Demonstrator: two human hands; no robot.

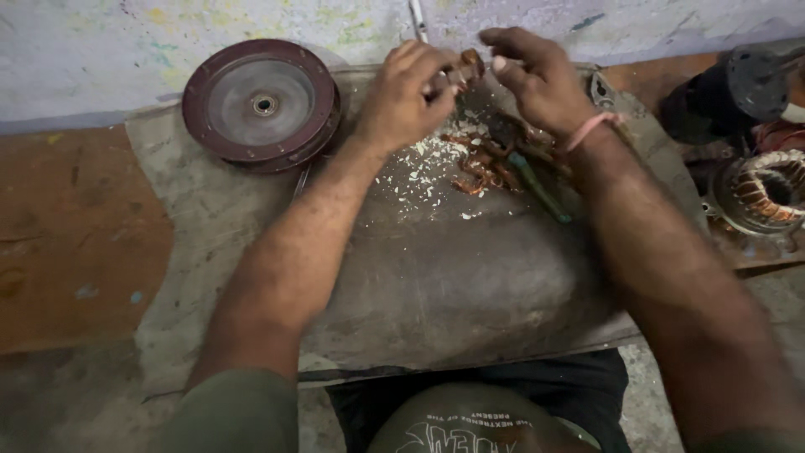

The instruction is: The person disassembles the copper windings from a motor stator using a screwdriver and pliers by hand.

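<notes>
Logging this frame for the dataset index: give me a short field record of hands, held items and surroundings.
left hand: closed on a small copper-coloured part, raised above the mat
right hand: fingers curled, touching the same part; pink band at the wrist
work surface: grey mat over a wooden board
under hands: copper wire scraps, white flakes, green-handled tool
left of hands: dark red round disc
far right: wound copper coil

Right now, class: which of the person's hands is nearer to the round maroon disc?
Left. The left hand is just right of the maroon disc, with a small gap between them; the right hand is farther right, beyond the left hand.
</notes>
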